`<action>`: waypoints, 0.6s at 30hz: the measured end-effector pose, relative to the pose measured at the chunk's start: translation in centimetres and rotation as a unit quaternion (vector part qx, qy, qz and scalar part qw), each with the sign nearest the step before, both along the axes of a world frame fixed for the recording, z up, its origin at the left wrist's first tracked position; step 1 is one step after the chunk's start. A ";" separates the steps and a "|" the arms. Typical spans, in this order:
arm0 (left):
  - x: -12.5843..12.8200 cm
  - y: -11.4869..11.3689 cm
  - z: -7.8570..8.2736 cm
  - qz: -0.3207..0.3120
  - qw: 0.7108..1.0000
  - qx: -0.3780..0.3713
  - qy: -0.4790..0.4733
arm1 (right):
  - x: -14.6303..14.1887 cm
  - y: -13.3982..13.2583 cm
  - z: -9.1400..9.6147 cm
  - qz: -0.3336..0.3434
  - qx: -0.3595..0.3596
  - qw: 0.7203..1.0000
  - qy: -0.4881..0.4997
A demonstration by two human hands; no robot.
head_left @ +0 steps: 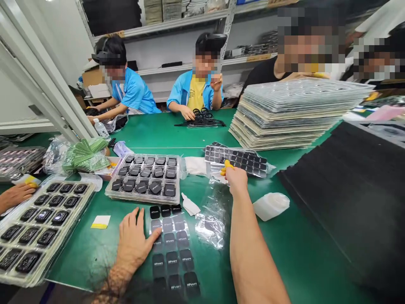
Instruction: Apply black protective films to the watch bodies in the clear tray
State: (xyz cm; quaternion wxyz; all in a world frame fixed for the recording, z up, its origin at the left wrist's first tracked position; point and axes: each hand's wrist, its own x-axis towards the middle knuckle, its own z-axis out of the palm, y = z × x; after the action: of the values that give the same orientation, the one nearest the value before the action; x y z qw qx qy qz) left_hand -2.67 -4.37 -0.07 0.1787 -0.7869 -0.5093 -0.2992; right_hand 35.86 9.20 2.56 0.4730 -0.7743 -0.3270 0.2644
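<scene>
My left hand (134, 238) lies spread on the green table, its thumb resting on the edge of a clear sheet of black rounded-square "HiFuture" stickers (171, 240). Stretched forward, my right hand (236, 177) wears yellow finger covers and has its fingers closed beside a bagged stack of black sticker sheets (243, 160). What is between those fingers, if anything, I cannot make out. Just below them lies a crumpled clear plastic bag (211, 226). A clear tray (142, 196) of black square pieces stands beyond my left hand.
Trays of black watch-like devices (41, 228) stand at left, near another person's hand (15, 196). A white plastic bottle (271, 206) lies right of my forearm. Stacked clear trays (294, 114) and a black sheet (348, 198) occupy the right. Two co-workers in blue sit opposite.
</scene>
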 end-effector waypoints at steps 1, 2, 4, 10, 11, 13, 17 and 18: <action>0.4 -0.5 -0.5 0.005 1.000 -0.003 0.000 | -0.3 0.1 0.5 0.017 0.002 1.000 -0.002; 0.8 -0.7 -0.7 0.010 1.000 -0.010 -0.010 | -0.8 0.3 1.0 0.036 0.007 0.999 0.001; 1.6 -0.8 -0.6 0.006 0.996 -0.052 -0.065 | -2.1 0.6 2.4 0.081 0.024 0.996 0.005; 2.9 -0.8 3.1 -0.099 0.885 -0.291 -0.349 | -6.9 -2.3 7.9 0.345 0.117 0.931 0.010; 2.9 -0.5 4.1 -0.103 0.876 -0.293 -0.369 | -7.7 -3.1 8.7 0.466 0.140 0.874 0.009; 3.0 0.7 6.7 -0.076 0.878 -0.263 -0.393 | -9.2 -4.2 9.9 0.648 0.131 0.751 0.010; 3.9 3.5 12.3 -0.068 0.888 -0.204 -0.406 | -9.9 -3.8 9.9 0.680 0.108 0.724 0.022; 4.0 3.9 13.2 -0.057 0.899 -0.189 -0.390 | -9.3 -3.3 9.5 0.613 0.122 0.779 0.044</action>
State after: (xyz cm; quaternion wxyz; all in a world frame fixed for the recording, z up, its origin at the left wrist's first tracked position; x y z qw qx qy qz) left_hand 1.36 -0.43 13.12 -0.2039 -0.6538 -0.5394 -0.4899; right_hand 26.55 5.94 12.05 0.3153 -0.3338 -0.7409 0.4902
